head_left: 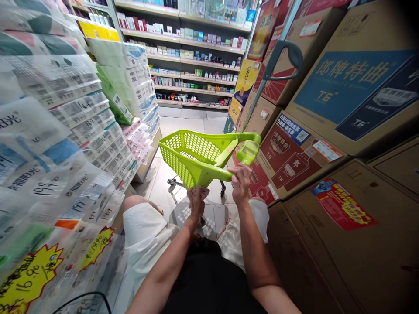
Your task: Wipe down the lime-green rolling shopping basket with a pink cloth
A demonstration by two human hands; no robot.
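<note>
A lime-green shopping cart (183, 168) with a perforated basket stands in front of me on the tiles, turned sideways with its handle to the right. My right hand (241, 179) is closed around the near end of its green handle frame. At the lower near edge of the basket, my left hand (197, 200) has its fingers curled on the cart's rim. Beneath the basket, metal legs and small casters (223, 191) show in part. A grey pole with a looped grip (284, 61) rises behind the handle, leaning against the boxes.
Stacks of wrapped tissue packs (75, 100) line the left side, with yellow price signs (31, 279) low down. Large cardboard cartons (327, 174) are piled along the right. Shelves of small boxed goods (196, 56) cross the far end. Pale floor tiles (183, 113) run between.
</note>
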